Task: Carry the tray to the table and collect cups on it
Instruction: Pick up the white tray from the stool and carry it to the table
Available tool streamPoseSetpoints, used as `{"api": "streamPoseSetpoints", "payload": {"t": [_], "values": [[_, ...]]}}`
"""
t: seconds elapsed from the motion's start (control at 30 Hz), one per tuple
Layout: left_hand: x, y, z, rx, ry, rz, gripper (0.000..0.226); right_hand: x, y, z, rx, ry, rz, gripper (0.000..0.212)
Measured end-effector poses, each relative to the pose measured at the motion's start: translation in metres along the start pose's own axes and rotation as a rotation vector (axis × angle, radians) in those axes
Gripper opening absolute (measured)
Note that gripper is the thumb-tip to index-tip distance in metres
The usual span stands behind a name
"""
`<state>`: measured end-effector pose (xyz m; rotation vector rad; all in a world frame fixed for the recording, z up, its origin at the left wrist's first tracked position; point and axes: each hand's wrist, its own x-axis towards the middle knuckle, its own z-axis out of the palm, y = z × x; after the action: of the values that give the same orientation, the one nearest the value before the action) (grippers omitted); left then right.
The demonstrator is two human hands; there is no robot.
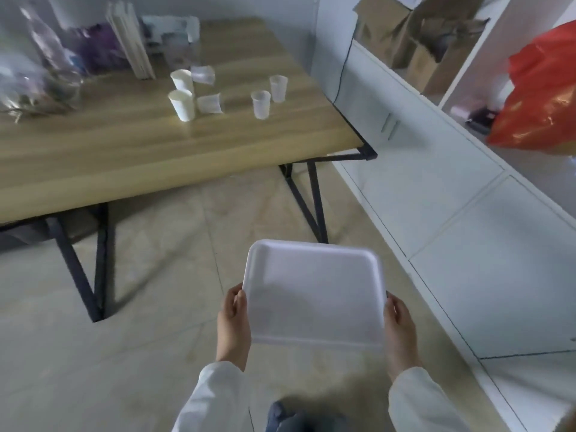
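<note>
I hold a white square tray (pixel 314 294) level over the floor, well short of the wooden table (pixel 124 151). My left hand (pixel 233 325) grips its left edge and my right hand (pixel 399 328) grips its right edge. The tray has nothing on it. On the table stand two white paper cups (pixel 182 105) and two clear plastic cups (pixel 261 104), all upright. Two more clear cups (pixel 209 103) lie on their sides beside the paper ones.
Bottles, bags and a stack of sticks (pixel 131 42) crowd the table's far left. White cabinets (pixel 452 198) run along the right, with cardboard boxes (pixel 420 42) and a red bag (pixel 542 95) on top. Black table legs (pixel 311 201) stand ahead on the tiled floor.
</note>
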<state>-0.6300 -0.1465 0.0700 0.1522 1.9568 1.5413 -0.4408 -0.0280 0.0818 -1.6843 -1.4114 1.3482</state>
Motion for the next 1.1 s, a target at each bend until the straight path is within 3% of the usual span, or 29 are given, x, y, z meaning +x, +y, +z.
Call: {"api": "streamPoseSetpoints", "payload": {"t": [0.47, 0.87, 1.1], "values": [[0.097, 0.034, -0.083, -0.122, 0.364, -0.026, 0.031, 0.052, -0.087, 0.168, -0.084, -0.363, -0.125, 0.021], [0.215, 0.108, -0.068, -0.175, 0.512, -0.009, 0.026, 0.158, -0.175, 0.271, -0.104, -0.49, -0.157, 0.017], [0.275, 0.125, -0.075, -0.17, 0.536, -0.023, 0.023, 0.197, -0.197, 0.325, -0.159, -0.508, -0.136, 0.029]]}}
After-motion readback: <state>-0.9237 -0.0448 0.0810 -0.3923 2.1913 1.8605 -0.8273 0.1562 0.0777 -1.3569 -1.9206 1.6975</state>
